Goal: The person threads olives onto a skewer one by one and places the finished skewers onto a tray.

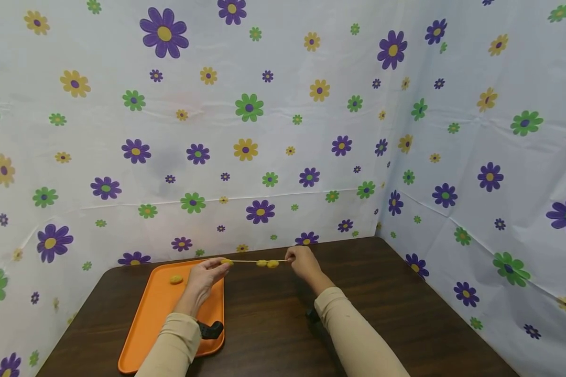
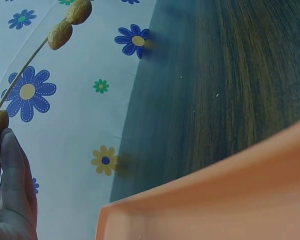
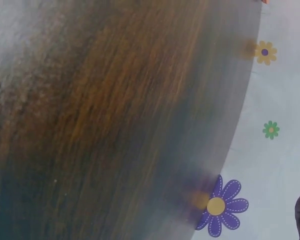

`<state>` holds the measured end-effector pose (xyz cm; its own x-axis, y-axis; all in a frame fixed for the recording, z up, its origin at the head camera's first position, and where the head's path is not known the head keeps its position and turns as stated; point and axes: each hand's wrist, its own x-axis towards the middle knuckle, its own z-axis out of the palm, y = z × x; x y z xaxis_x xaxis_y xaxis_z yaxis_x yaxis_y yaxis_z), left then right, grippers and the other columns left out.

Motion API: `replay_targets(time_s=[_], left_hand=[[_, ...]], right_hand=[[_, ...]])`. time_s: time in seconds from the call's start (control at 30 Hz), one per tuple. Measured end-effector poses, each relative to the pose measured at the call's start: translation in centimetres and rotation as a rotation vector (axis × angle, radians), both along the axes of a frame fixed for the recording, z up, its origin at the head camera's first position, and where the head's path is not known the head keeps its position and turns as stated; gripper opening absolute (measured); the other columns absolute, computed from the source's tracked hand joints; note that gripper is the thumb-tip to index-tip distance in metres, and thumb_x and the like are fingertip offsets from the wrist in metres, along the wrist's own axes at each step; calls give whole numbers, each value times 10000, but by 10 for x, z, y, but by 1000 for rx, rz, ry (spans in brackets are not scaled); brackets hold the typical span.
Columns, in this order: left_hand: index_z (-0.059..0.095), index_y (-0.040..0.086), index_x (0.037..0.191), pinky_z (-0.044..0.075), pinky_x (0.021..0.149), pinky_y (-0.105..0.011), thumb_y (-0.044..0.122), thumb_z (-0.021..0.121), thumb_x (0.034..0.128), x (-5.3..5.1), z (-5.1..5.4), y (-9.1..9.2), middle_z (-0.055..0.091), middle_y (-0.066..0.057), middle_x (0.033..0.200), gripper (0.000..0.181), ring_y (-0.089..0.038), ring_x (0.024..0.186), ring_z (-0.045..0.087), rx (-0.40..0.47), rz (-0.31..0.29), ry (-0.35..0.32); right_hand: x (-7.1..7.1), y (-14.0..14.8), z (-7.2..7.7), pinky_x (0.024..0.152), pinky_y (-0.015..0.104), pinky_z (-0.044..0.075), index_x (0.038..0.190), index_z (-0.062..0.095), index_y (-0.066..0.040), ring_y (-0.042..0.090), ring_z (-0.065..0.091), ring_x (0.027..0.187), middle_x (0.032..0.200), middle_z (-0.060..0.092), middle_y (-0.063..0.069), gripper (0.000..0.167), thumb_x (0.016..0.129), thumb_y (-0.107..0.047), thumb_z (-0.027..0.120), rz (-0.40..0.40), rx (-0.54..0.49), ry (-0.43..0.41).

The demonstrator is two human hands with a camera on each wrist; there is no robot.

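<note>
Flowered sheet (image 1: 292, 173) backs a dark table (image 1: 368, 293). Stick (image 1: 245, 261) held above it: right hand (image 1: 304, 263) grips one end, left hand (image 1: 203, 277) pinches a yellow piece (image 1: 227, 261) at the other. Two more pieces (image 1: 272, 264) sit between. Off-axis pushing could snap the stick or split the piece.

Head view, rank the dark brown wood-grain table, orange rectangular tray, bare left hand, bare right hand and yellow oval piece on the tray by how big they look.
1. Dark brown wood-grain table
2. Orange rectangular tray
3. Bare left hand and bare right hand: too alike to rank
4. Yellow oval piece
</note>
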<state>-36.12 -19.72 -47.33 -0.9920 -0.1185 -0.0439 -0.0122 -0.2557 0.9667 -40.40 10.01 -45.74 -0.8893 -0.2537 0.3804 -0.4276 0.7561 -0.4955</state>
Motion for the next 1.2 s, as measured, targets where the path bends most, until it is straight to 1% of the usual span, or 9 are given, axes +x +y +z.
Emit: replay_targets(time_s=[0.1,0.23,0.3,0.43,0.6,0.67,0.87,1.03,1.2], left_hand=[[612,-99,1274,597,867,-305,27,727,929,0,0,-1,738,-16,918,384,-177,918,740,-2,-7,-3],[658,-82,1216,582,903,-344,30,741,917,0,0,-1,747,-26,911,330,-172,894,743,-3,-2,-3],[668,-82,1207,571,916,-357,29,740,917,0,0,0,748,-27,913,318,-168,887,744,-17,0,0],[694,-73,1180,565,918,-356,28,739,919,0,0,2,746,-25,921,283,-176,906,744,-33,0,6],[659,-108,1227,589,876,-326,24,736,918,0,-1,5,753,-24,905,344,-148,862,743,-25,-6,13],[646,-118,1237,584,888,-342,24,739,915,0,-1,6,754,-25,898,364,-146,855,743,-26,-8,16],[704,-71,1148,552,946,-417,34,767,894,-1,-1,10,753,-26,891,281,-156,843,744,-31,1,15],[735,-50,1115,562,928,-398,41,780,883,-2,-3,13,748,-21,878,253,-160,839,744,-41,0,20],[770,-18,1056,575,904,-391,39,781,882,-2,-4,16,746,-20,870,183,-172,844,747,-51,-2,28]], right_hand=[[0,-2,0,689,353,568,852,742,-68,166,633,789,862,714,14,291,829,185,600,-5,1,0],[0,-5,-1,703,351,572,866,751,-65,164,623,787,871,712,11,260,854,159,620,-17,8,-26],[1,-7,-1,704,344,571,851,748,-83,155,613,780,870,707,3,260,865,146,627,-20,9,-34],[1,-10,0,695,344,568,838,744,-89,151,610,773,863,703,0,265,864,147,627,-11,3,-20],[1,-11,0,701,347,568,848,754,-68,154,612,773,852,703,-1,252,861,149,626,-6,2,-6],[1,-12,0,705,345,567,853,756,-61,154,606,772,850,700,1,251,859,152,623,-4,2,-10],[1,-12,-1,693,338,565,858,748,-66,148,610,779,853,703,2,279,837,175,608,2,-2,-12],[0,-12,-2,691,348,570,868,753,-48,157,614,777,858,710,11,258,839,172,620,7,-10,-15],[0,-14,-2,694,338,567,849,755,-85,141,610,778,867,714,-5,260,859,143,632,-8,6,-27]])
